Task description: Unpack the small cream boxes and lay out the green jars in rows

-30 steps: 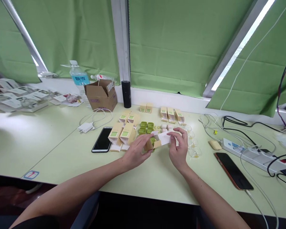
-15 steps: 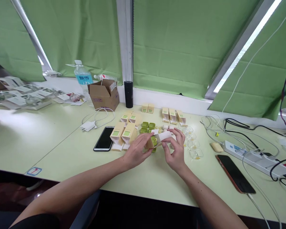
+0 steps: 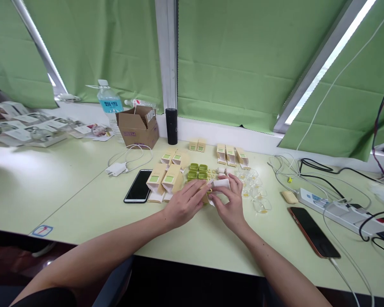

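A small cardboard box (image 3: 220,183) with white inner flaps is held between both hands above the table. My left hand (image 3: 184,204) closes on its left side and covers much of it. On the right, my right hand (image 3: 231,204) pinches its flaps near the opening; a bit of green shows at the opening. Just behind lie green square cups (image 3: 193,175), tiny yellowish pieces (image 3: 213,171) and white-pink pieces (image 3: 222,170). Several clear plastic cups (image 3: 260,204) stand right of my right hand. Left of my left hand, cream boxes (image 3: 172,179) with green labels stand with lower flaps open.
More cream boxes (image 3: 231,155) stand at the back. A phone (image 3: 138,186) and charger (image 3: 117,169) lie left; another phone (image 3: 314,232), a power strip (image 3: 336,209) and cables are right. A brown carton (image 3: 137,128), black cylinder (image 3: 171,126) and water bottle (image 3: 110,104) line the wall.
My right hand has shifted slightly left and its fingers have come closer to my left hand. The box has tilted, and less of its inside and the green piece shows.
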### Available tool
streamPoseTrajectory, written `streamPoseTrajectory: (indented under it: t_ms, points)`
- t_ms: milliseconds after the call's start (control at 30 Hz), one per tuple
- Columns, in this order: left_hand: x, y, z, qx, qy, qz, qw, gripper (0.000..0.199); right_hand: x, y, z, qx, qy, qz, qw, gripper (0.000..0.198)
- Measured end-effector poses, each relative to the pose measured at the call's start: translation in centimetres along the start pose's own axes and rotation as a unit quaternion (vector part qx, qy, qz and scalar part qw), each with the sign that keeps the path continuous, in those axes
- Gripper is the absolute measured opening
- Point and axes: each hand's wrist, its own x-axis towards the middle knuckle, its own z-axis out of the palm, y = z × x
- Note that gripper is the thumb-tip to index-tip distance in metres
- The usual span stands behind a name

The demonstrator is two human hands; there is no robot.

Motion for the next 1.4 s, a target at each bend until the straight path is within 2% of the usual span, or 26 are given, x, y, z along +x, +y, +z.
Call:
streamPoseTrajectory:
  t_ms: [167,333,467,633,733,800,833,900,933,1033,1133,1233,1300,1400]
  points:
    - [-0.1,0.3,-0.2,0.049,-0.012,0.033,0.998,0.061,-0.2,0.0,0.4,0.05,-0.01,0.06,0.997,0.011]
    - [0.2,0.2,-0.3,0.058,-0.034,-0.012,0.998,0.059,0.1,-0.1,0.0,0.126,0.016,0.088,0.988,0.014]
    - [0.4,-0.7,-0.4,0.069,-0.031,-0.055,0.996,0.063,0.6,-0.2,-0.5,0.245,0.052,0.158,0.955,0.017]
    - [0.5,-1.8,-0.6,0.06,-0.027,-0.106,0.992,0.064,1.1,0.4,-0.6,0.287,0.076,0.272,0.916,0.03]
    - [0.5,-2.2,-0.7,0.023,-0.016,-0.147,0.989,0.064,1.6,1.0,-1.0,0.293,0.074,0.279,0.911,0.032]
    - [0.4,-2.4,-0.6,-0.022,0.002,-0.197,0.98,0.063,2.1,1.4,-1.6,0.277,0.048,0.255,0.925,0.031]
    - [0.4,-2.6,-0.5,-0.056,0.014,-0.229,0.972,0.063,2.3,1.5,-2.0,0.26,0.015,0.24,0.935,0.03]
    - [0.4,-2.8,-0.3,-0.152,0.043,-0.3,0.941,0.062,2.8,1.7,-2.9,0.203,-0.08,0.212,0.953,0.024]
    - [0.4,-2.8,-0.2,-0.216,0.059,-0.332,0.916,0.063,3.1,1.8,-3.3,0.164,-0.128,0.201,0.957,0.021]
    - [0.6,-3.0,0.1,-0.415,0.098,-0.388,0.817,0.065,3.4,1.8,-4.1,0.046,-0.223,0.17,0.959,0.014]
    - [0.8,-2.9,0.3,-0.548,0.126,-0.403,0.722,0.054,3.2,1.8,-4.3,-0.034,-0.268,0.137,0.953,0.012]
    - [1.0,-2.8,0.2,-0.62,0.131,-0.419,0.65,0.045,2.9,1.8,-4.2,-0.069,-0.301,0.114,0.944,0.014]
    - [1.0,-2.7,0.1,-0.649,0.123,-0.429,0.616,0.043,2.8,1.9,-4.2,-0.069,-0.314,0.108,0.941,0.016]
    - [0.9,-2.5,0.1,-0.671,0.109,-0.446,0.583,0.045,2.9,1.8,-4.4,-0.062,-0.322,0.101,0.939,0.013]
